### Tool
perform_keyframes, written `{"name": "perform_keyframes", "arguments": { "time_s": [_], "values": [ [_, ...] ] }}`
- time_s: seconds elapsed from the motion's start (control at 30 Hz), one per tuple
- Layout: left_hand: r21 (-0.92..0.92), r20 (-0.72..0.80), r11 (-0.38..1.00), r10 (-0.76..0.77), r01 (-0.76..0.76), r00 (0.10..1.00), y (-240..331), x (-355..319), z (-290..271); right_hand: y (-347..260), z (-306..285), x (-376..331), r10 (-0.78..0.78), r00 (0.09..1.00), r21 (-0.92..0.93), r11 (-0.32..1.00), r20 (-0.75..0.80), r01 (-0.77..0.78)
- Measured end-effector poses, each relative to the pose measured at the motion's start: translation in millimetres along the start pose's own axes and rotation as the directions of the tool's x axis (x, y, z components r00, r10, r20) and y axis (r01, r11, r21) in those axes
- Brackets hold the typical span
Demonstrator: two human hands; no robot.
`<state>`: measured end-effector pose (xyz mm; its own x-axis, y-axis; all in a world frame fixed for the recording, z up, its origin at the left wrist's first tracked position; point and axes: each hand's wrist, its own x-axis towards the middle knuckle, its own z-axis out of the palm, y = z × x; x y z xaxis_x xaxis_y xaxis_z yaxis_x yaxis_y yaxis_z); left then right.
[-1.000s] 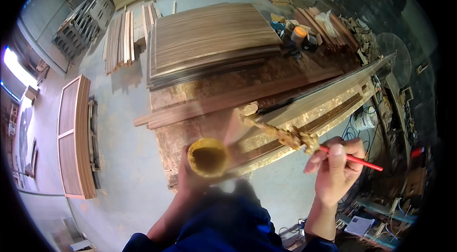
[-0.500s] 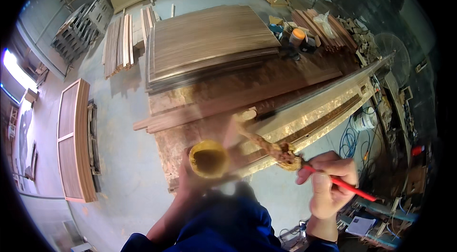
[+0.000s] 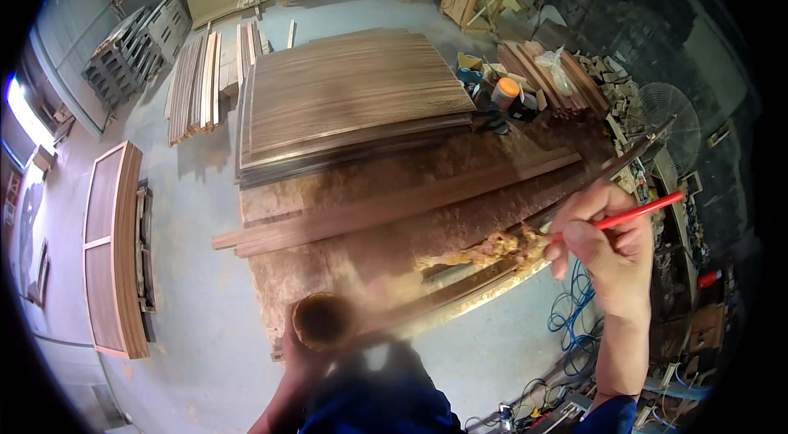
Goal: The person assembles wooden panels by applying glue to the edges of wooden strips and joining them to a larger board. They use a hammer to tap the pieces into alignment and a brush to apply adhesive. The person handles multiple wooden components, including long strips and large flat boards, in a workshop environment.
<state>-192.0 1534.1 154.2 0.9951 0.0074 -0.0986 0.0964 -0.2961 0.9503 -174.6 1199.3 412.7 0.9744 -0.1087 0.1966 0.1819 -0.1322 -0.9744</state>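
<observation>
My left hand (image 3: 297, 352) is closed around a round, open-topped cup (image 3: 325, 321) with a yellowish-brown rim; its inside is dark and blurred. My right hand (image 3: 607, 253) pinches a brush with a red handle (image 3: 644, 211). Thick yellow-brown residue cakes the brush's lower part (image 3: 492, 248), which points left over a long, narrow wooden piece (image 3: 480, 278) at the near side of the worktable. Motion blurs the brush tip, and I cannot tell whether it touches the wood. Reddish-brown wooden strips (image 3: 410, 203) lie across the stained worktable (image 3: 267, 290).
Large wood-grain panels (image 3: 353, 93) are stacked at the table's far side. An orange-lidded jar (image 3: 506, 89) stands to their right. A framed panel (image 3: 115, 249) stands on the floor at left. Blue hoses (image 3: 570, 323) and a fan (image 3: 669, 126) are at right.
My right hand has moved farther away and to the right, and the brush handle now slopes up to the right. The cup has shifted slightly nearer and left. The whole view has shifted too.
</observation>
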Motion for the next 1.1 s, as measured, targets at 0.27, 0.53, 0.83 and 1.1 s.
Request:
{"name": "perform_keyframes", "arguments": {
  "time_s": [0.27, 0.53, 0.83, 1.1],
  "values": [
    [-0.01, -0.075, 0.998, -0.061, 0.06, 0.995, 9.8, 7.1, 13.2, -3.3, -13.9, 54.4, 0.019, 0.993, 0.06, 0.998, 0.116, -0.026],
    [-0.056, -0.182, 0.994, -0.103, 0.095, 0.978, 27.6, 5.2, 31.6, -3.8, 13.0, 107.3, 0.058, 0.918, 0.019, 0.997, 0.392, -0.071],
    [-0.046, -0.214, 0.995, -0.099, 0.091, 0.972, 23.9, -11.7, 25.0, -24.1, 22.5, 91.9, -0.079, 0.912, -0.083, 0.989, 0.402, 0.122],
    [-0.017, 0.071, 1.0, 0.008, -0.007, 0.997, -16.8, -47.8, 12.5, 12.5, 46.9, -65.1, -0.131, 0.906, -0.239, 0.94, 0.401, 0.242]
  ]
}}
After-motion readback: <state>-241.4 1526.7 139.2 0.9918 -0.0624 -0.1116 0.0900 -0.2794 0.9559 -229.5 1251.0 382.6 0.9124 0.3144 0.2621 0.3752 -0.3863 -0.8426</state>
